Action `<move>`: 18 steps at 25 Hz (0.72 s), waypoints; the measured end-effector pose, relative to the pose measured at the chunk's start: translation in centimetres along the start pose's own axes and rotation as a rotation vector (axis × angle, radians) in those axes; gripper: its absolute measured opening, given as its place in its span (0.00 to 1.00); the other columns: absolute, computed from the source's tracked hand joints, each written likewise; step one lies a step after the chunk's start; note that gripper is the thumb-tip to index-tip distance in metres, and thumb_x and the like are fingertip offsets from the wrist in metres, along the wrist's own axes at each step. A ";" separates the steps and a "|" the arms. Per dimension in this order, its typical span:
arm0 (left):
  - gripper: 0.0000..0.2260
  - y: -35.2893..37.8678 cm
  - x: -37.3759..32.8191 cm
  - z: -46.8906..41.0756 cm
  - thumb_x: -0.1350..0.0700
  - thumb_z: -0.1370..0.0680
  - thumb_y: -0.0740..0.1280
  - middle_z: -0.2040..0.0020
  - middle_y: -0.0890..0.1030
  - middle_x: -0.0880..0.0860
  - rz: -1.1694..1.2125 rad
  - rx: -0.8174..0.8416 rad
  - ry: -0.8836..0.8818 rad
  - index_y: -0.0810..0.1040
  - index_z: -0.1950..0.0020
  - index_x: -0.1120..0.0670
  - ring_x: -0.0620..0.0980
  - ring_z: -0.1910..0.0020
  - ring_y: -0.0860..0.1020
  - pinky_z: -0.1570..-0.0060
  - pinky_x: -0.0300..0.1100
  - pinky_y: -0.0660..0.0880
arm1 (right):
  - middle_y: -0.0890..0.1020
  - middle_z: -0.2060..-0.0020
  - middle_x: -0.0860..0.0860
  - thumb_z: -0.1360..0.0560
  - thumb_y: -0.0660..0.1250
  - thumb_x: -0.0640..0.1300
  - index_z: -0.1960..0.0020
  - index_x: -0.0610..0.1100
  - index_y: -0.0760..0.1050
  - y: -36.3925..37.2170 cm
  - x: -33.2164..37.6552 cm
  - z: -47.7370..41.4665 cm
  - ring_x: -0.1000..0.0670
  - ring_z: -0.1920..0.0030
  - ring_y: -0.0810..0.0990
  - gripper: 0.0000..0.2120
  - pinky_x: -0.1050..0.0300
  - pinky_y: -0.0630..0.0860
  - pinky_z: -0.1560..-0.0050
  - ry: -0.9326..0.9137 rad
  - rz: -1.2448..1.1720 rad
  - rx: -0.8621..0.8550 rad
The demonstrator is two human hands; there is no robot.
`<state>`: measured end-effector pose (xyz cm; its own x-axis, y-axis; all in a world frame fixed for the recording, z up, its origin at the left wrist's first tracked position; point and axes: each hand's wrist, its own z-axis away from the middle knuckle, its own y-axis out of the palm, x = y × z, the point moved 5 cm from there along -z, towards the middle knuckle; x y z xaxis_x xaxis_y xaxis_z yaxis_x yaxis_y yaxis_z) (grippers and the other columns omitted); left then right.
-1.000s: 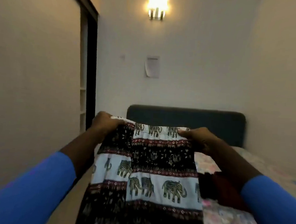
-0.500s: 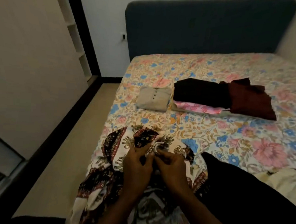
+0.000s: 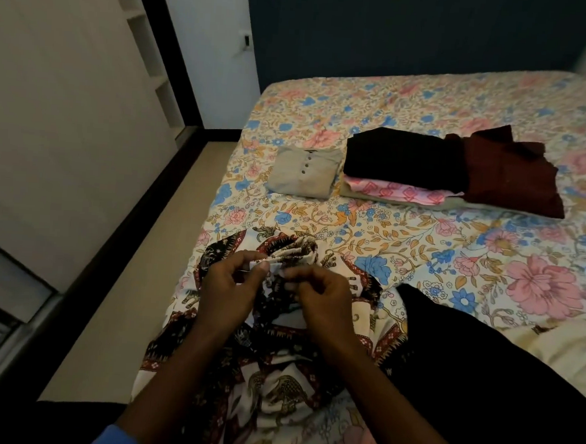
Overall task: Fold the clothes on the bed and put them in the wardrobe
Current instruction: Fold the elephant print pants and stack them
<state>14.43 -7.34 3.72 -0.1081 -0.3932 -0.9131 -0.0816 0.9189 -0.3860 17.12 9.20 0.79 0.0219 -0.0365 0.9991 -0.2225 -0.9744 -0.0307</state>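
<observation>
The bed (image 3: 421,236) with its flowered sheet now fills the view. A second ago the view faced the far wall and lamp, so the head has tipped down to the work. Along the left side runs the pale wardrobe (image 3: 51,104), its open shelves (image 3: 150,58) showing at the far left. Nothing on the bed has gone to it yet.

Far on the bed, the finished pieces lie as they did half a second ago:
- A black garment (image 3: 405,160) lies on a pink patterned piece (image 3: 396,192).
- A maroon garment (image 3: 514,177) touches the right side of those two.
- A beige buttoned shirt (image 3: 305,171) sits just to their left.

Near right, a loose black cloth (image 3: 480,387) and a cream cloth (image 3: 568,348) lie unfolded.

The main change is in the elephant-print garment (image 3: 276,358). A second ago it hung spread wide between two raised hands. Now it lies rumpled at the near left edge of the bed, with part of it draping toward the floor.

The left hand (image 3: 229,286) and right hand (image 3: 321,299) have come together over its far end. The left thumb and fingers are clamped on a white fold of the cloth. The right fingers are curled and pinch the same bunch just beside them. Between the hands, the gathered waistband (image 3: 293,252) stands up in pleats.

Judging by this, the garment is laid down but not yet folded. The hands seem to be sorting out its top edge first, perhaps a drawstring, though that is too small to tell. Several pieces remain before any go to the wardrobe.
</observation>
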 end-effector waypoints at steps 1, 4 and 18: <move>0.05 -0.8 0.3 -0.4 0.52 0.17 0.69 0.59 0.84 0.54 -0.017 0.081 0.034 0.84 0.45 0.43 0.50 0.59 0.83 0.55 0.53 0.82 | 0.82 0.38 0.52 0.24 0.67 0.33 0.36 0.49 0.80 -0.8 0.5 -0.7 0.50 0.36 0.80 0.19 0.48 0.81 0.37 -0.105 0.114 -0.051; 0.09 -3.4 0.2 -0.7 0.51 0.15 0.63 0.58 0.78 0.65 -0.045 0.244 0.154 0.83 0.42 0.45 0.61 0.63 0.77 0.58 0.47 0.72 | 0.64 0.21 0.58 0.28 0.72 0.44 0.20 0.58 0.61 -0.9 1.7 -3.0 0.55 0.21 0.61 0.40 0.57 0.61 0.24 -0.338 0.442 0.196; 0.17 -12.8 -6.5 -0.7 0.40 0.16 0.55 0.41 0.79 0.45 -0.353 -0.159 0.450 0.77 0.36 0.45 0.45 0.41 0.78 0.40 0.56 0.76 | 0.87 0.50 0.42 0.23 0.74 0.38 0.43 0.36 0.83 4.8 14.4 -1.4 0.40 0.48 0.86 0.09 0.40 0.83 0.44 -0.358 0.052 0.441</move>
<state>15.50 -16.52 14.72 -0.4542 -0.6811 -0.5743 -0.3322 0.7276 -0.6002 14.96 4.27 15.07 0.3677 -0.0853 0.9260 0.1945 -0.9667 -0.1663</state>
